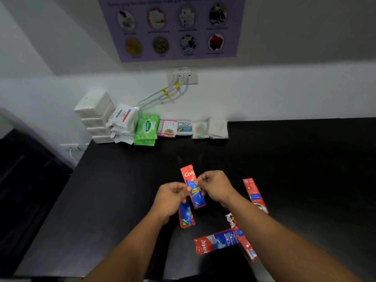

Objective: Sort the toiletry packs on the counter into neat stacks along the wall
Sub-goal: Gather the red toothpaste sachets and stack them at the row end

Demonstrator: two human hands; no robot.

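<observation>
Your left hand grips the lower sachet; your right hand pinches the upper sachet. Bare counter reaches the wall stacks.

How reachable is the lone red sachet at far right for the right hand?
Probably yes: the red sachet lies uncovered on the counter just beside the right hand, but that hand pinches the Colgate sachet and must free itself first.

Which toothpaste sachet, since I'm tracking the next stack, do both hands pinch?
The toothpaste sachet lettered "Colg", between left hand and right hand; no other touches both.
</observation>
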